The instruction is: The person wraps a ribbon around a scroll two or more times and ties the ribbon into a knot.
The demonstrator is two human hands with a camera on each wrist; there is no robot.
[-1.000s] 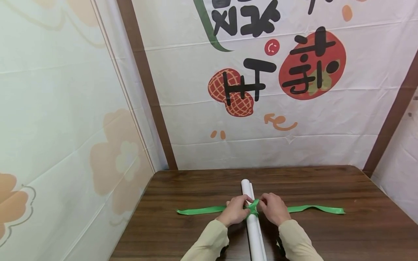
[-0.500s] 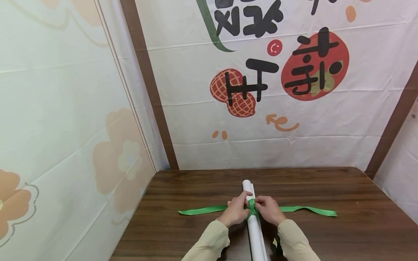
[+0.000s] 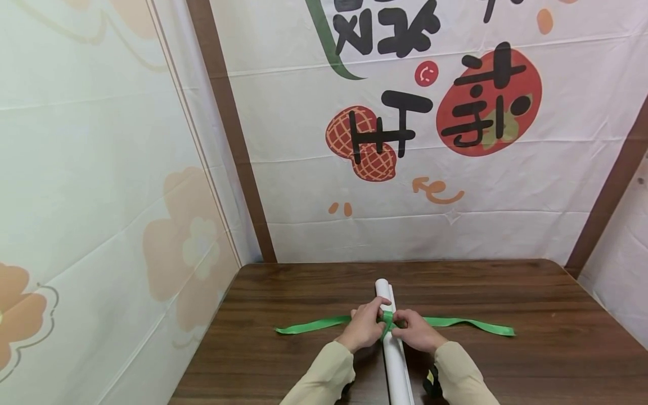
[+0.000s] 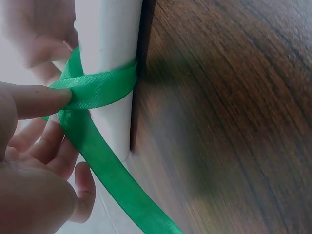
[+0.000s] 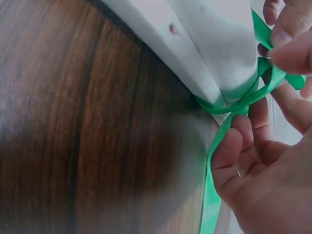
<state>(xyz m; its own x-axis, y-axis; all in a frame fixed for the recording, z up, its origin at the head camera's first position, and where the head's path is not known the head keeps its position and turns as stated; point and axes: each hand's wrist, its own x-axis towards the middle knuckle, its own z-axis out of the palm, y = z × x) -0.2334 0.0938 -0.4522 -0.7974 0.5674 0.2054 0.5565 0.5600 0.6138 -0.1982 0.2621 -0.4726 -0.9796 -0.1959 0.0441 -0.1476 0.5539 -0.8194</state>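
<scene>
A white roll, looking like rolled paper, lies lengthwise on the table with a green ribbon wrapped around it and crossed over itself. My left hand is on the roll's left side; in the left wrist view its thumb presses the ribbon against its fingers. From the right, my right hand pinches ribbon near the crossing, and the right wrist view shows the loop around the roll beside its curled fingers. Some fingertips are hidden behind ribbon and roll.
Ribbon tails spread left and right across the dark wooden table. A printed fabric wall rises behind the table, and another stands at the left. Something black and yellow sits by the right sleeve.
My right hand has moved slightly left and down toward the crossing. The right ribbon tail's end has shifted left, and the upper ribbon piece now lies lower on the roll. The left hand stays nearly still.
</scene>
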